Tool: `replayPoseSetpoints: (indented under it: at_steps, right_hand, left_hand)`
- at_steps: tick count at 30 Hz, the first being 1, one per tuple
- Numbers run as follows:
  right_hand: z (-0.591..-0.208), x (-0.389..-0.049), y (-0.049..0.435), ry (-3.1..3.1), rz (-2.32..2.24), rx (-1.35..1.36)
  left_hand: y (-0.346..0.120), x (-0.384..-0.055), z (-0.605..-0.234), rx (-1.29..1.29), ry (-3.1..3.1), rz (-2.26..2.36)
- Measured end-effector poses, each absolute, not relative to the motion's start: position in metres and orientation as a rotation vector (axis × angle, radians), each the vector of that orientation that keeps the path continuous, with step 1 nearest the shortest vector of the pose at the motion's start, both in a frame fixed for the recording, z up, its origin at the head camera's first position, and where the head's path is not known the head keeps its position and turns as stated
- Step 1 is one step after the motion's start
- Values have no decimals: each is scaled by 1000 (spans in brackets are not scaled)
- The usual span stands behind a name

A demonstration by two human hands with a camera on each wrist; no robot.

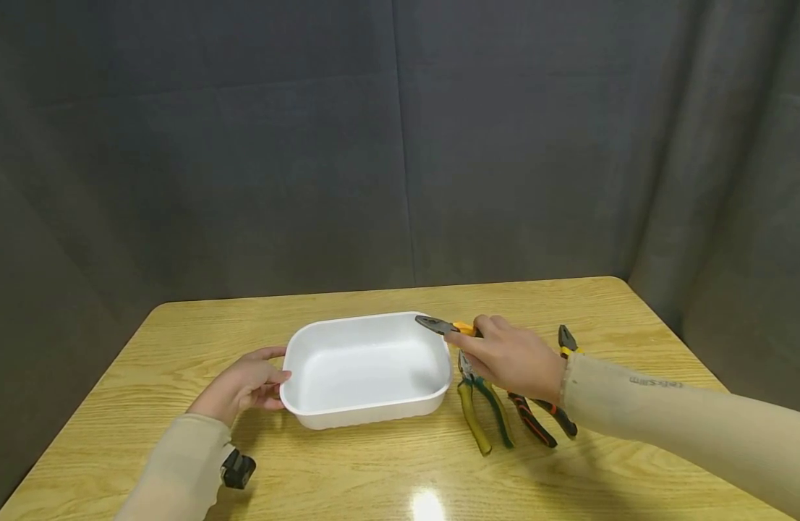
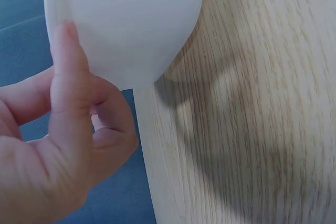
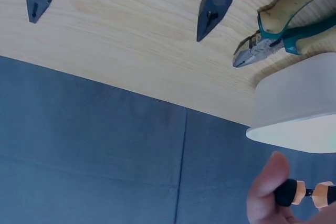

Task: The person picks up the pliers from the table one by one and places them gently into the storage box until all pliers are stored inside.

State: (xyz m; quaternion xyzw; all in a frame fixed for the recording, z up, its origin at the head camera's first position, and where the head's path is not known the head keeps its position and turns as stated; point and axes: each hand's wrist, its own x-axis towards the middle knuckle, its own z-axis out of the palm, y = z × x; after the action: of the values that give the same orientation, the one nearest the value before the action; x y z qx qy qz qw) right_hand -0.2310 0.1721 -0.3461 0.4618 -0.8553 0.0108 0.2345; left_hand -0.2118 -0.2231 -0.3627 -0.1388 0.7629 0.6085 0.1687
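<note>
A white plastic tub (image 1: 361, 369) sits on the wooden table, its inside bare. My left hand (image 1: 247, 383) grips its left end, thumb at the rim and fingers against the outside; the left wrist view shows the thumb (image 2: 71, 77) on the wall. Above the tub's right end, my right hand (image 1: 511, 351) holds combination pliers (image 1: 437, 325) with orange and black handles, their dark head pointing left over the rim. In the right wrist view only part of the handles (image 3: 299, 192) shows.
Right of the tub lie green-and-yellow pliers (image 1: 471, 416), black-and-red pliers (image 1: 533, 420) partly under my right hand, and dark-headed pliers with yellow (image 1: 567, 340) behind my forearm. A grey curtain (image 1: 400, 145) hangs behind the table's far edge.
</note>
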Motion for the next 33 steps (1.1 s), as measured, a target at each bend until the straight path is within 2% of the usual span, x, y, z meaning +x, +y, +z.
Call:
replayPoseSetpoints:
  at_steps: [33]
  right_hand:
    - [-357,-242,123,-2112,-10,1424]
  left_hand:
    - [-217,-212,-363,-390,2140,1756]
